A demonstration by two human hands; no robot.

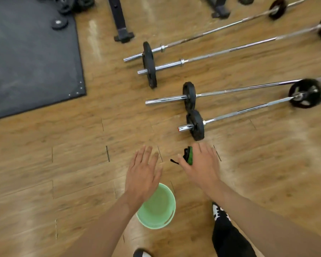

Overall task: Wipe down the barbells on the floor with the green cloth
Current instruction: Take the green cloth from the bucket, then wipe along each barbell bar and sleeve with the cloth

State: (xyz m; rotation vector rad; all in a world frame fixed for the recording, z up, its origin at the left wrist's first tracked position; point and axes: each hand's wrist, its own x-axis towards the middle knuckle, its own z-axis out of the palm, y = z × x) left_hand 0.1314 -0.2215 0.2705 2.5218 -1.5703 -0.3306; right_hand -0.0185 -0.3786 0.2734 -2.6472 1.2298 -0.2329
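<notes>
Right hand point(200, 164): palm down, fingers nearly straight, thumb drawn in against the forefinger. Pinched there, a bunched green cloth point(189, 155) with a black edge and a black strip trailing out on the thumb side. Rest of the cloth hidden under the palm.

Left hand point(143, 171): beside the grip on its thumb side and apart from it. Flat, fingers straight and close together, nothing held.

Just beyond the gripping fingertips: black end plate point(195, 125) of the nearest barbell point(235, 114), down on the wooden floor point(44, 164). No contact with cloth or hand. Shaft running off up and to the right of the grip, far end blurred.

Farther ahead of the grip: second barbell point(239, 89), roughly parallel, its near plate close to the first one. Beyond that, third barbell point(230, 51) and fourth barbell point(202, 34), close together, a black plate upright at their near ends.

Back from the grip, toward the body: pale green bucket point(161, 216), partly covered by the left wrist and forearm. Under the right forearm, a black-and-white shoe point(218, 210).

Well off to the left of both hands: black mat point(32, 52).
</notes>
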